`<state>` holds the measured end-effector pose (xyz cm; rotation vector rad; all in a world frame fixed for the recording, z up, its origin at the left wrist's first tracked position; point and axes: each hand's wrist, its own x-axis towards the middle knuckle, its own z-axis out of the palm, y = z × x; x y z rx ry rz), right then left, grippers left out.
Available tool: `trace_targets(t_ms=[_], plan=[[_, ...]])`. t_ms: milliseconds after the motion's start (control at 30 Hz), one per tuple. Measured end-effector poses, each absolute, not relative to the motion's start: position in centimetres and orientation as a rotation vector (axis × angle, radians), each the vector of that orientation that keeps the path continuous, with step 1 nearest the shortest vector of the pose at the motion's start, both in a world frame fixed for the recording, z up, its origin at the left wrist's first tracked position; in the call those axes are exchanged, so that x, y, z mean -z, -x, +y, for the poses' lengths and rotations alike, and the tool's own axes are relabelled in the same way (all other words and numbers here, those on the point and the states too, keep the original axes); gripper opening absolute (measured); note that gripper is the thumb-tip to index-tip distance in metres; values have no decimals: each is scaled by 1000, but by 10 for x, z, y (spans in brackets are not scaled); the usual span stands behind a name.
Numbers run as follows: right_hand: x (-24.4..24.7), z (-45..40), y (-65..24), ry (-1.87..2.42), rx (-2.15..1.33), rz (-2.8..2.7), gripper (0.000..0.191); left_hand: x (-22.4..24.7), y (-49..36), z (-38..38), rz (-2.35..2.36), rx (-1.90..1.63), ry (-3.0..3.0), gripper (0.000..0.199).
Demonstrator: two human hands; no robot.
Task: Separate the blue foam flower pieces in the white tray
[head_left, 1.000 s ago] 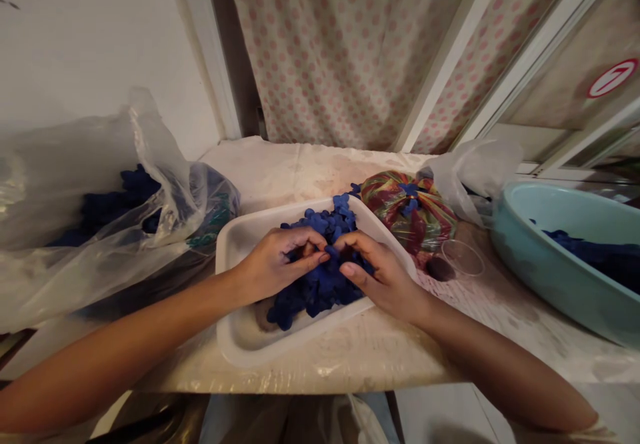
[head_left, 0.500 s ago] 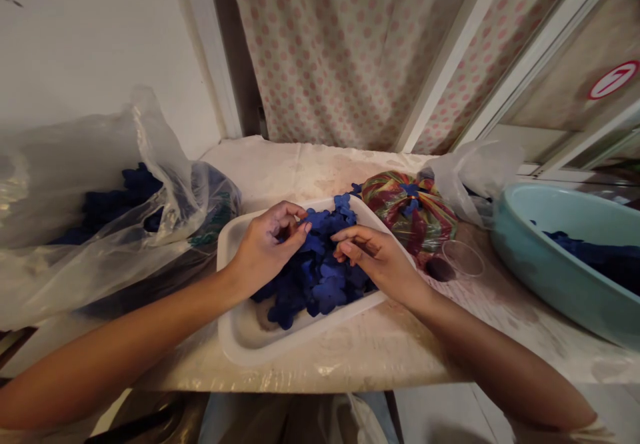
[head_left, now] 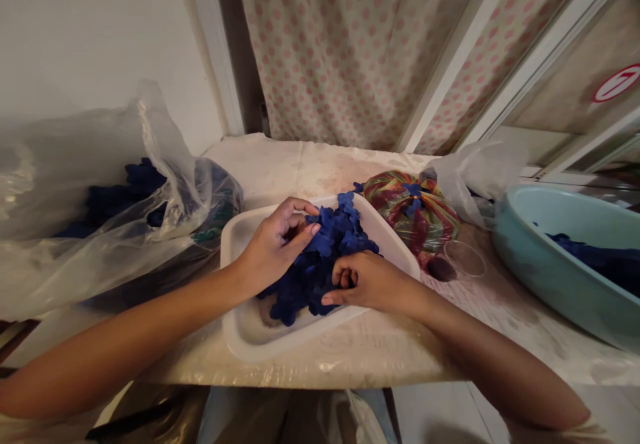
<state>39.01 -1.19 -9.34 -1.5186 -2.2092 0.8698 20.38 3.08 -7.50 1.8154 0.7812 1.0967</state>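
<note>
A heap of dark blue flower-shaped pieces (head_left: 295,284) lies in a white plastic tray (head_left: 250,351). My left hand (head_left: 275,241) is over the heap's upper left part, thumb and index finger pinched at the edge of a blue flower-shaped piece (head_left: 326,234). Lower on the right side of the heap, my right hand (head_left: 367,281) is palm down with its fingers curled in and the thumb stretched along the pieces. What lies between those fingers is hidden.
On the left stands a clear plastic bag (head_left: 170,204) holding more blue pieces. A striped knotted bag (head_left: 400,211), a clear round lid (head_left: 465,259) and a large turquoise basin (head_left: 550,277) with dark blue pieces are to the right. A dotted curtain (head_left: 350,57) hangs behind the table.
My right hand has come down and nearer onto the heap, its fingers curling. The left hand stays almost in place, its fingertips slightly further right at a blue piece.
</note>
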Motion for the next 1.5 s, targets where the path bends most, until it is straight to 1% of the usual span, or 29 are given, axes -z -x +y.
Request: trace_targets(t_ms=[100, 200, 300, 400, 467, 600, 733, 867, 1000, 1067, 1133, 1200, 1333, 1500], plan=[[95, -7, -391, 1484, -1094, -2212, 31, 76, -203, 30, 810, -1072, -1872, 13], [97, -4, -392, 1446, -1219, -2198, 28, 79, -202, 32, 805, -1087, -1910, 16], [95, -3, -392, 1374, -1291, -2200, 28, 80, -202, 34, 808, -1120, -1958, 16], [89, -5, -392, 1237, -1312, -2264, 23, 80, -201, 36, 832, -1132, -2016, 16], [83, -7, -392, 1168, -1329, -2349, 25, 79, -201, 37, 845, -1118, -2059, 16], [76, -6, -393, 961, -1384, -2522, 34, 76, -200, 37, 861, -1079, -2179, 18], [73, -5, -392, 826, -1364, -2607, 36, 75, -200, 36, 848, -1049, -2245, 22], [76, -4, -392, 845, -1419, -2444, 32, 75, -199, 35, 843, -1054, -2220, 23], [87, 3, -399, 1050, -1360, -1957, 21, 75, -199, 38, 856, -1136, -2163, 22], [91, 7, -403, 1136, -1296, -1667, 24, 74, -199, 39, 876, -1163, -2138, 21], [93, 9, -404, 1139, -1272, -1495, 32, 74, -200, 39, 893, -1167, -2119, 20], [91, 10, -404, 1131, -1289, -1457, 36, 75, -200, 39, 906, -1161, -2092, 18], [88, 7, -404, 1207, -1289, -1586, 25, 75, -201, 37, 890, -1172, -1979, 16], [98, 8, -406, 1239, -1154, -1595, 45, 74, -201, 35, 887, -1193, -1878, 16]])
